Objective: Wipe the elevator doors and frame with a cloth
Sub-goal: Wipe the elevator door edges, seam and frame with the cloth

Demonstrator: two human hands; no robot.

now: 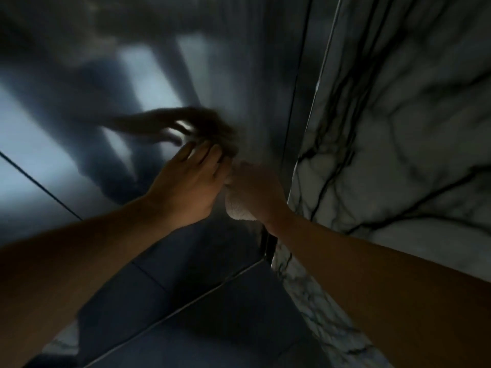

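Observation:
The steel elevator door (111, 83) fills the left and middle of the view and mirrors my arms dimly. My left hand (186, 181) lies against the door with its fingers straight and spread, fingertips touching the metal. Just to its right, my right hand (255, 187) grips a pale cloth (239, 211) that bulges out below the palm, held against the door beside the dark metal frame strip (300, 88). The picture is blurred by motion.
A white marble wall with dark veins (398, 115) runs along the right side of the frame, with a marble skirting (313, 301) below it. Dark floor tiles (225, 314) and the door sill lie under my arms.

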